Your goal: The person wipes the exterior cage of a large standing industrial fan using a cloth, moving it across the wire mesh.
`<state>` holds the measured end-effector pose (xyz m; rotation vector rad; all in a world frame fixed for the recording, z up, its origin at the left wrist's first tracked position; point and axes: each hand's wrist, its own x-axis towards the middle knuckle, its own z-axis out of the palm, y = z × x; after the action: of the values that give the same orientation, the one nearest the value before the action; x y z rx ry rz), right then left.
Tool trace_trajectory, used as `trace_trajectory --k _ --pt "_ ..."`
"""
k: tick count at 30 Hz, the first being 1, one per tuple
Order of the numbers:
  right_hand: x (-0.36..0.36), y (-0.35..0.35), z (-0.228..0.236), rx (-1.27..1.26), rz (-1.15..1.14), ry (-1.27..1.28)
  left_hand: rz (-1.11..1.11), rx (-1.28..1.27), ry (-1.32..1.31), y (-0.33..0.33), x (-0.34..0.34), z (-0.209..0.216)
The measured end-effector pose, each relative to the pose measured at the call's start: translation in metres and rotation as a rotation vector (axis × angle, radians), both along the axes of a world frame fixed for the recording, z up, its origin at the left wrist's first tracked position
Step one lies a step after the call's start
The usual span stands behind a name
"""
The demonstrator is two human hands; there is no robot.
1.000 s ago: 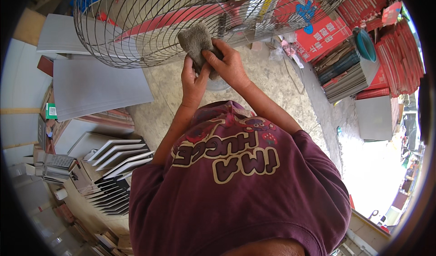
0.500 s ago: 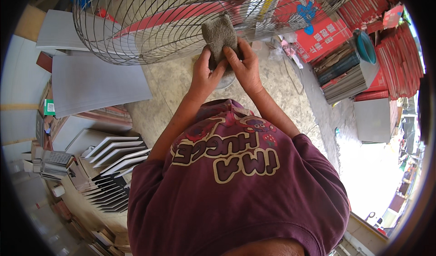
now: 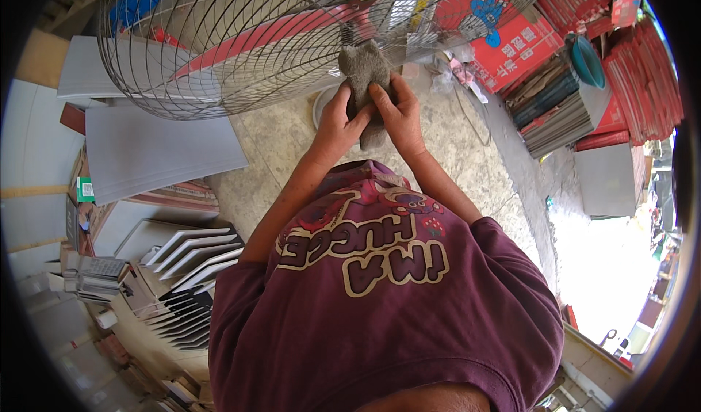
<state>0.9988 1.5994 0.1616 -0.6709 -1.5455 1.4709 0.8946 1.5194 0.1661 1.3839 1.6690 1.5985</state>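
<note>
A grey, rough-looking cloth [image 3: 366, 63] is bunched between my two hands, its upper part folded over and a lower end hanging below my fingers. My left hand [image 3: 337, 128] grips its left side, thumb pointing inward. From the other side my right hand [image 3: 401, 120] pinches it, the thumb lying on its front. Just beyond the cloth stands a large fan with a dark wire cage [image 3: 219, 94] and a pinkish-red blade [image 3: 274, 38]. In this view the cloth overlaps the cage's lower edge; whether they touch I cannot tell.
Grey panels [image 3: 157, 149] lie at the left, above a rack of upright tile samples [image 3: 193, 255]. Red cartons [image 3: 515, 50] and stacked red flat packs [image 3: 642, 83] stand at the right, with a teal basin [image 3: 586, 61] beside them. Concrete floor [image 3: 281, 145] shows below the fan.
Both hands have come slightly lower and nearer to me with the cloth. More of its lower end now hangs below my fingers. The whole view has shifted a little.
</note>
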Motion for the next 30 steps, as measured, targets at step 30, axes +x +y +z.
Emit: trace_trajectory --k 30 --pt "0.013 0.059 -0.035 -0.133 -0.042 -0.115 -0.101 -0.289 -0.053 0.06 0.002 -0.029"
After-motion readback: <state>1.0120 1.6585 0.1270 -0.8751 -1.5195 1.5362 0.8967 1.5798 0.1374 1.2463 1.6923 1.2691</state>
